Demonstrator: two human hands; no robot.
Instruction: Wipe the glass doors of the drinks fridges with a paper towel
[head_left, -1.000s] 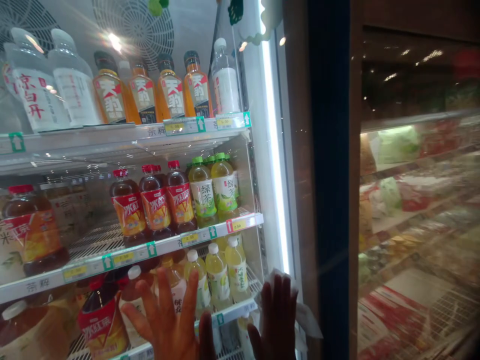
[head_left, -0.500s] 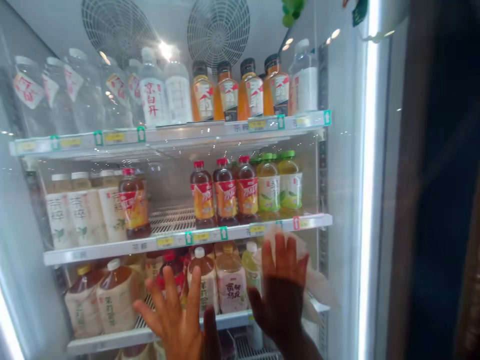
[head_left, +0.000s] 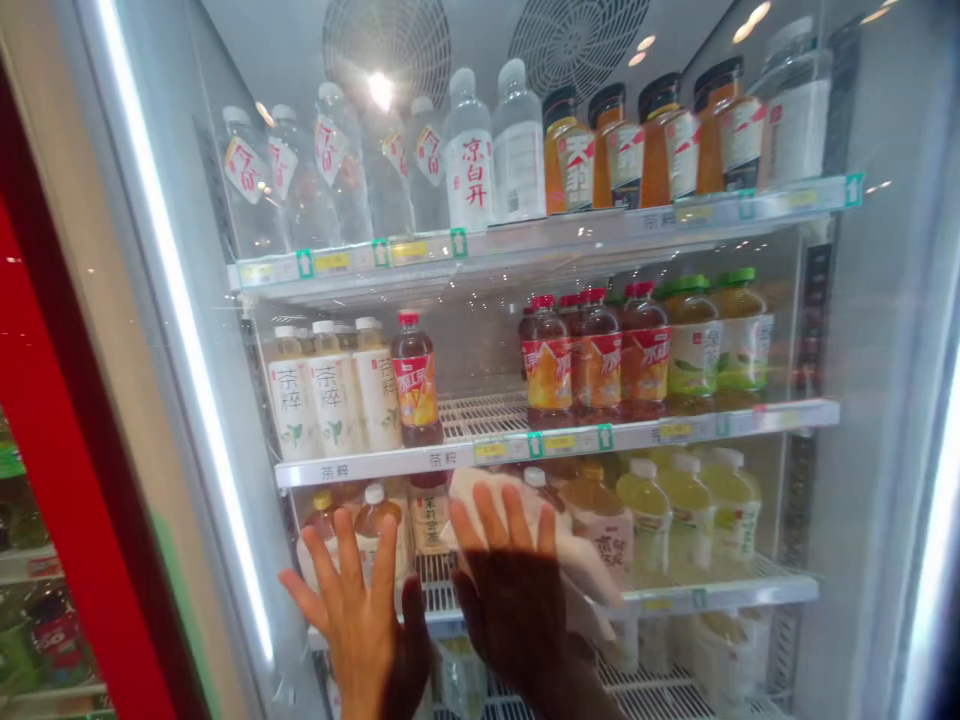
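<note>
My left hand [head_left: 358, 615] is spread flat with its fingers apart at the glass door of a drinks fridge, over the left part of the lower shelf. To its right, my right hand [head_left: 510, 590] lies with outstretched fingers on a pale cloth [head_left: 581, 570] and presses it against the glass. The cloth trails down to the right past the wrist. Behind the hands, bottles with yellow and white caps [head_left: 379, 510] stand on the lower shelf, partly covered by fingers and cloth.
Clear and orange bottles [head_left: 471, 160] fill the top shelf [head_left: 585, 230]. Red-labelled bottles [head_left: 547, 365] and green-capped bottles [head_left: 694, 335] stand on the middle shelf. A bright light strip [head_left: 184, 320] runs down the left side, beside a red panel [head_left: 60, 430].
The view has swung left, bringing the left frame and red panel into sight. My right hand and the cloth have moved left across the glass, closer to my left hand, which also shifted left.
</note>
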